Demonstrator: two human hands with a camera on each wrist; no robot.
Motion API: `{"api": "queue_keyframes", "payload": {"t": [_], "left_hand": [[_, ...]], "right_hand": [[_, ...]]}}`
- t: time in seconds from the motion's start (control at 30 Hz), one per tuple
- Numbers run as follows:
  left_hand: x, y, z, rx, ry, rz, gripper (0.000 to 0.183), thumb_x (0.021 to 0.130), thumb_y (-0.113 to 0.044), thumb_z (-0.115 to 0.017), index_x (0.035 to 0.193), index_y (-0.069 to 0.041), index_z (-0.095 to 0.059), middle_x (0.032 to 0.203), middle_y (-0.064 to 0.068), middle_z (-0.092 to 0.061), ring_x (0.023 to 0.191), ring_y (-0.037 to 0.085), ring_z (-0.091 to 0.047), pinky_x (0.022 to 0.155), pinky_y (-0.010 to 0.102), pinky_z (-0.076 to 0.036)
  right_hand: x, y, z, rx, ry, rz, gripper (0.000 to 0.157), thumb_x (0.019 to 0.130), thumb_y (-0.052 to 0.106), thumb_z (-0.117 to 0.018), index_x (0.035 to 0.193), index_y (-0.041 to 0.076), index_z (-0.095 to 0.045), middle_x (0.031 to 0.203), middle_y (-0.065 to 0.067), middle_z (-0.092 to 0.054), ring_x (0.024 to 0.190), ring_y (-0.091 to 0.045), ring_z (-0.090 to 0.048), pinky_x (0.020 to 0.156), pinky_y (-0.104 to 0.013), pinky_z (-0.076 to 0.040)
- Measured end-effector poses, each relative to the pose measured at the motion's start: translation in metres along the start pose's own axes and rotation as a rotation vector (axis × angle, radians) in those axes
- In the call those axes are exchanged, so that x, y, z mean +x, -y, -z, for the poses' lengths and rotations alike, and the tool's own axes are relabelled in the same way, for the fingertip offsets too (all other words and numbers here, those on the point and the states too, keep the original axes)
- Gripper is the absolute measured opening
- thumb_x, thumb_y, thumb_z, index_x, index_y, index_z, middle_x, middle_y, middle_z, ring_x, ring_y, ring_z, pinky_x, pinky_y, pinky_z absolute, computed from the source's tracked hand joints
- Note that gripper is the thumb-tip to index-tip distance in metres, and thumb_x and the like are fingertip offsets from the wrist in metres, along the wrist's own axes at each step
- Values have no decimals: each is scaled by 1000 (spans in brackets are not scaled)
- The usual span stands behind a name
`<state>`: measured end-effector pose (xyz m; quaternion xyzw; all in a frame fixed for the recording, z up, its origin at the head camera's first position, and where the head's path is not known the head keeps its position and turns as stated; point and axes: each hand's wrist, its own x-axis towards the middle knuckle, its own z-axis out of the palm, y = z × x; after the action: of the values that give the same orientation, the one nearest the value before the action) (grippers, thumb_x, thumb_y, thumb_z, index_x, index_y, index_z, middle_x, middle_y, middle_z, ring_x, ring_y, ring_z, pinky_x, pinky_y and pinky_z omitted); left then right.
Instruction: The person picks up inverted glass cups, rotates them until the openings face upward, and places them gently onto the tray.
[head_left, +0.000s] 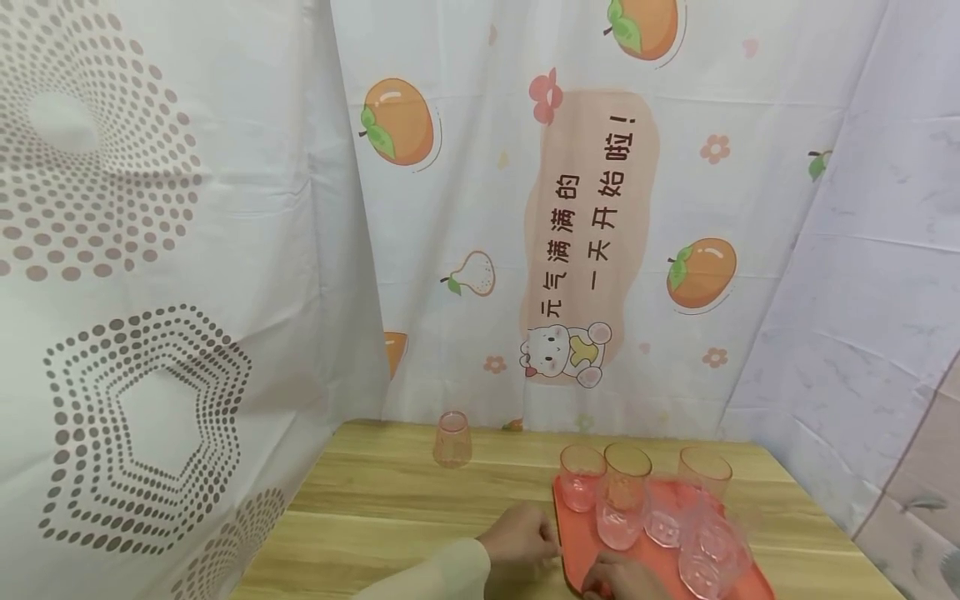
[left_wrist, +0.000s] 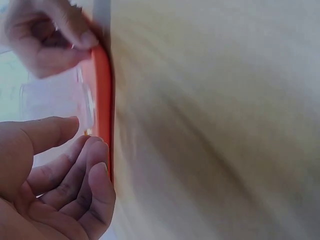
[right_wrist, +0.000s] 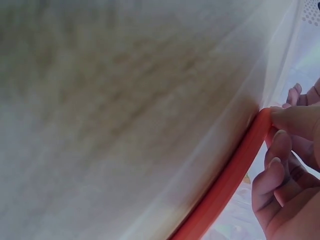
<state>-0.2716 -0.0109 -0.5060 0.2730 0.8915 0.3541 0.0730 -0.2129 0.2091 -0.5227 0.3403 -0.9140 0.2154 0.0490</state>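
Note:
An orange-red tray point(head_left: 577, 542) lies on the wooden table with several transparent glasses on it. Among them are a pink-tinted glass point(head_left: 581, 479) and one with an amber rim point(head_left: 628, 462). My left hand point(head_left: 521, 540) is at the tray's left edge. In the left wrist view its fingers are loosely curled with fingertips right at the rim, and a gap separates thumb from fingers. At the near corner, my right hand point(head_left: 622, 577) pinches the tray's rim point(right_wrist: 220, 197) between thumb and fingers, as the right wrist view shows.
A pink glass point(head_left: 452, 442) stands alone, narrow end up, toward the back left of the table point(head_left: 390, 500). Printed curtains point(head_left: 465, 208) hang behind the table and along both sides. The glasses on the tray stand close together, overlapping in the head view.

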Motion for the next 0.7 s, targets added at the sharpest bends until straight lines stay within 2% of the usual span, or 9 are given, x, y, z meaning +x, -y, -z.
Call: {"api": "queue_keyframes", "payload": {"t": [0.23, 0.33, 0.47, 0.53, 0.7], "left_hand": [[6, 12, 27, 104, -49, -49, 17, 80, -18, -74, 65, -17, -66, 59, -14, -56, 52, 2, -49, 51, 20, -43], [8, 19, 41, 140, -77, -54, 16, 80, -19, -72, 66, -18, -64, 61, -14, -55, 52, 1, -47, 49, 20, -42], [11, 30, 62, 192, -141, -93, 18, 81, -20, -71, 66, -18, -62, 59, -13, -53, 49, 1, -46, 45, 20, -40], [12, 36, 72, 199, -160, -101, 18, 83, -19, -70, 67, -18, -61, 60, -13, -53, 49, 2, -46, 44, 20, -40], [13, 49, 98, 292, -207, -121, 11, 83, -16, -69, 75, -13, -62, 68, -10, -54, 56, 4, -48, 50, 22, -43]], "right_hand": [[1, 1, 2, 20, 34, -53, 8, 80, 23, -72, 77, 29, -66, 71, 22, -46, 61, 7, -41, 53, -20, -37], [1, 2, 2, 25, 34, -73, 10, 79, 23, -72, 75, 30, -66, 71, 22, -45, 60, 7, -41, 52, -19, -36], [2, 2, 1, 40, 33, -85, 11, 79, 22, -72, 74, 30, -66, 70, 22, -45, 60, 7, -40, 52, -19, -36], [3, 2, 0, 45, 42, -90, 11, 79, 22, -72, 74, 30, -66, 70, 21, -44, 59, 6, -40, 51, -19, -36], [3, 0, 1, 59, 55, -100, 11, 79, 22, -72, 74, 29, -65, 70, 21, -45, 60, 6, -41, 52, -19, -36]]}}
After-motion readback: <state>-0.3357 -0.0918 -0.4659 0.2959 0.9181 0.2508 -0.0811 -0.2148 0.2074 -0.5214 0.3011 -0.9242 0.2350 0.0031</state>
